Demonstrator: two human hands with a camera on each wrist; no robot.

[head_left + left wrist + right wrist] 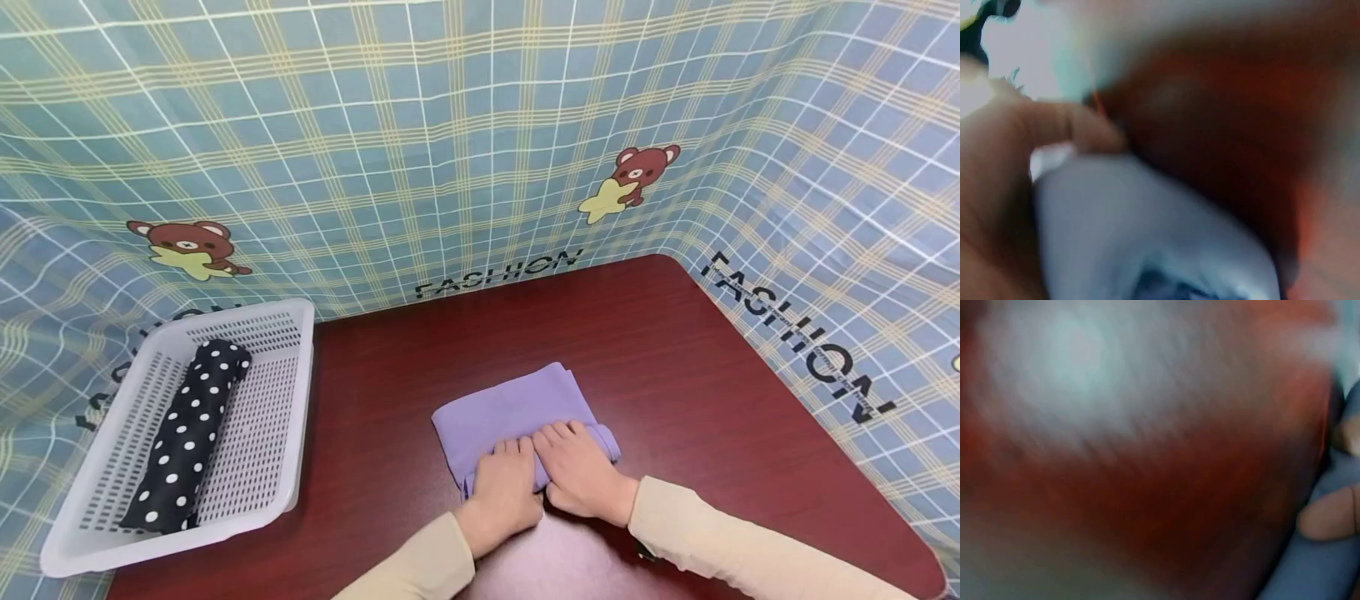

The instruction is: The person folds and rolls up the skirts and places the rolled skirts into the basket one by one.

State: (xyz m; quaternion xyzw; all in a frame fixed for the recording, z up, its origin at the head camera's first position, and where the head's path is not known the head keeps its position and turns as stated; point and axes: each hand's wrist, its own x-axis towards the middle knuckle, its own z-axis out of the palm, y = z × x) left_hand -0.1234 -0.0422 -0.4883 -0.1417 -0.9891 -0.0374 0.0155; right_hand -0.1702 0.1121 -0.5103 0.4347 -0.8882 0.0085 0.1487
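Note:
A purple folded cloth [510,408] lies on the table in front of me, its near edge thick and partly rolled. Side by side at that near edge, my left hand [504,492] and right hand [577,471] grip the fabric, fingers over the top and thumbs on the near side. The blurred left wrist view has the left thumb [1079,125] against the rounded fold of cloth [1104,206]. In the right wrist view, the right thumb [1332,515] presses on the cloth [1316,569] at the right border. The hands hide part of the near edge.
A white plastic basket [303,400] stands at the table's left, holding a rolled black cloth with white dots [183,442]. The dark red table [675,367] has rounded corners. A plaid curtain [480,125] surrounds its back and sides.

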